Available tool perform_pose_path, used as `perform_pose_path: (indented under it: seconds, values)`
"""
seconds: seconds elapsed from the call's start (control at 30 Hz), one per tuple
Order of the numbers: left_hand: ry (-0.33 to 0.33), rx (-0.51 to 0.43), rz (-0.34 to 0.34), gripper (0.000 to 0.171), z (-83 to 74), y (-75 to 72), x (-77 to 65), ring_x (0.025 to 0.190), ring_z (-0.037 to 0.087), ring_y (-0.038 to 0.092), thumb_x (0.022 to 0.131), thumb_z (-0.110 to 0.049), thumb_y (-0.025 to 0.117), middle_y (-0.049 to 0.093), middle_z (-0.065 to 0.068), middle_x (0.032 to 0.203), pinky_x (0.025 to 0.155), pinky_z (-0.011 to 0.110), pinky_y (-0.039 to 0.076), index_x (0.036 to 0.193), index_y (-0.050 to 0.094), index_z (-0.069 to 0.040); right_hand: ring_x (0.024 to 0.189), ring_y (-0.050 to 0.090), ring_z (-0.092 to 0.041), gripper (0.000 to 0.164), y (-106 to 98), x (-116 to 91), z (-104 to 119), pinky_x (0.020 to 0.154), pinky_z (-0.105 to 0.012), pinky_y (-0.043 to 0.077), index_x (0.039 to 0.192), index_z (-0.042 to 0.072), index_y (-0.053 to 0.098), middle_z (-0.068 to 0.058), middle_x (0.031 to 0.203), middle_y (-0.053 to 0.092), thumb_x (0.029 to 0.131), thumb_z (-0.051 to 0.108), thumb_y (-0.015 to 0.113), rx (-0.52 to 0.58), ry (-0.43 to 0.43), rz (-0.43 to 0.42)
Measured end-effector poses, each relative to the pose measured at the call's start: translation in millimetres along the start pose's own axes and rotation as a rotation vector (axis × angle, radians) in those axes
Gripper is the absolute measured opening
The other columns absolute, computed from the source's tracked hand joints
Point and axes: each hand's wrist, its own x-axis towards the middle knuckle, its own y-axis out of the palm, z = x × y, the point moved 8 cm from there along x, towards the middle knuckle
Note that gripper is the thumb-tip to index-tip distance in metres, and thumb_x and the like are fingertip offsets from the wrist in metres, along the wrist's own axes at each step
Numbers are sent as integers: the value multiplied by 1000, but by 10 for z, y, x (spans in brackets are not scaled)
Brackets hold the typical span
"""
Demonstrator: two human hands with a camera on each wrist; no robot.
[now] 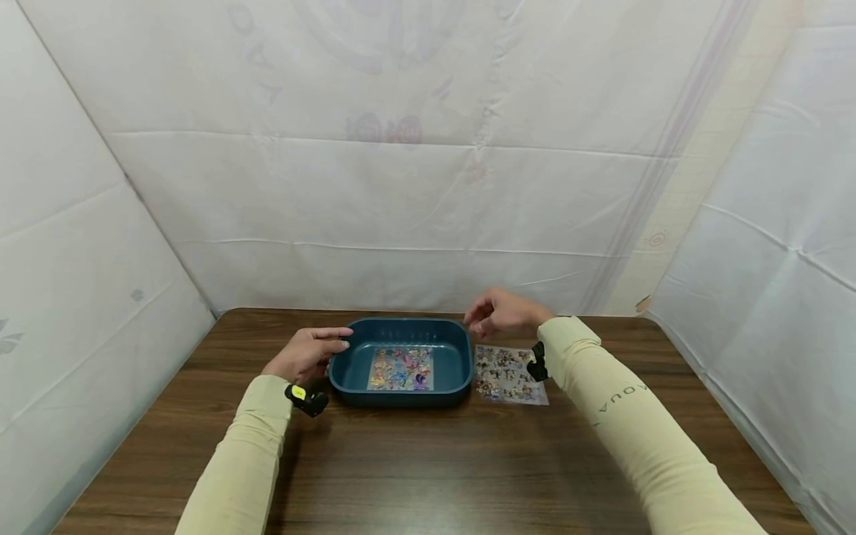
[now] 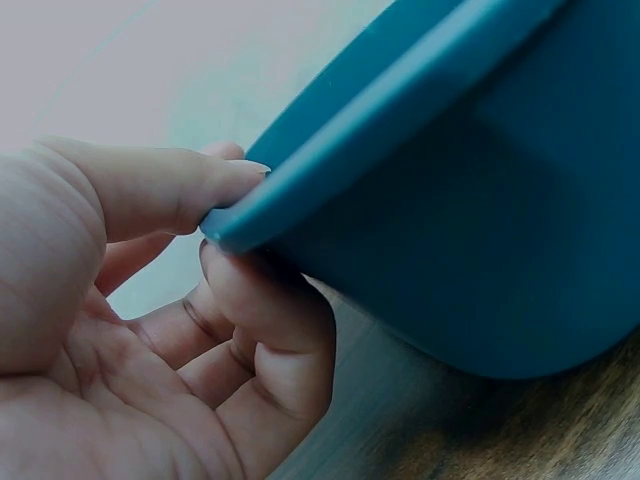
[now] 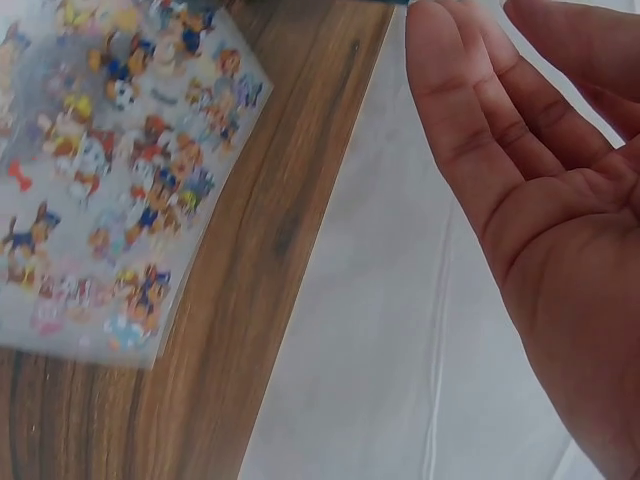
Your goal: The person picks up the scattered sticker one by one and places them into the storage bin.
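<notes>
A teal rectangular tray (image 1: 400,399) with rounded corners stands on the table. Inside it lies a clear sheet of colourful cartoon stickers (image 1: 401,368). My left hand (image 1: 309,354) grips the tray's left rim; in the left wrist view its thumb (image 2: 225,185) lies over the rim (image 2: 330,150), with curled fingers beneath. Beside the tray's far right corner is my right hand (image 1: 504,310), fingers loosely bent and holding nothing; whether the fingertips touch the rim I cannot tell. Just right of the tray lies a second clear sheet, bearing small cartoon puppy stickers (image 3: 150,170).
A brown wood-grain table (image 1: 428,468) carries everything. Its far edge meets a white hanging sheet (image 1: 374,223), and more white sheeting (image 1: 776,297) runs along the right side. Both wrists wear black straps with small cameras (image 1: 307,400).
</notes>
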Motion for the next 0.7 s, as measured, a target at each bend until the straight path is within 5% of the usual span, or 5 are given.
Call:
perform_pose_path:
  seconds: [0.7]
  values:
    - [-5, -14, 4, 52, 30, -16, 14, 67, 13, 49, 104, -17, 64, 54, -2, 79, 65, 31, 50, 154, 51, -6, 90, 72, -23, 22, -228, -232, -357, 86, -43, 62, 115, -11, 72, -31, 105, 71, 95, -7, 66, -108, -55, -21]
